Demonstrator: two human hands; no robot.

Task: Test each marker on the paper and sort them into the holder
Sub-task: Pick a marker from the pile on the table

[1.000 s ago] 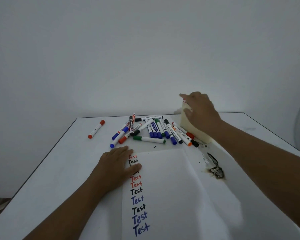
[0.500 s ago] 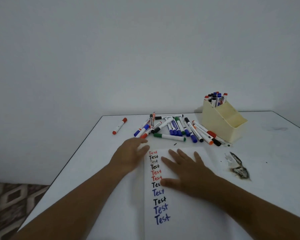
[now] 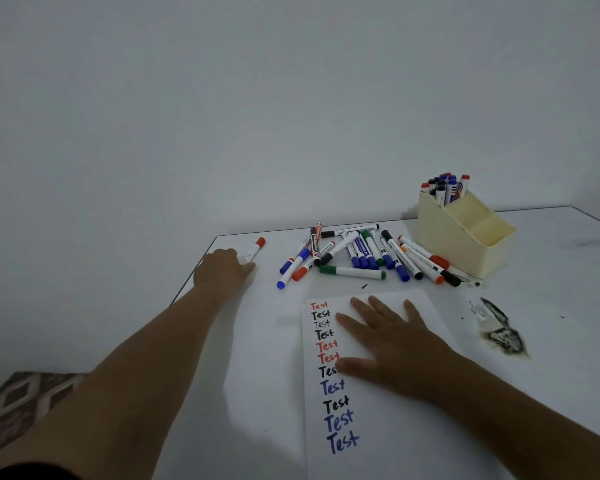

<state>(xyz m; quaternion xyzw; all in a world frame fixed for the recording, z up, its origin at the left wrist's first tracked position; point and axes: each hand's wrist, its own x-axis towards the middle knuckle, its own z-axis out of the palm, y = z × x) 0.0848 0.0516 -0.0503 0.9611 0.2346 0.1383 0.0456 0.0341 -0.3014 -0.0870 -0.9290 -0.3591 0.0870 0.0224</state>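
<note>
Head view, left to right: the left hand [image 3: 224, 271] has left the paper's edge, where it lay half a second ago, and now reaches out to the lone red-capped marker [image 3: 253, 250] lying apart near the worktop's [image 3: 551, 271] far left edge; its fingertips touch the marker's near end, but whether the grip has closed round it I cannot tell. Next comes the loose pile of markers [image 3: 361, 256], untested by the look of it, then the paper [image 3: 395, 445] with its column of "Test" words. The right hand [image 3: 392, 337], back from the holder [image 3: 461, 233] where it was a second ago, lies flat with fingers spread, pinning the sheet. The holder stands far right, markers upright in its rear compartment. Likely the stray marker is next for testing.
</note>
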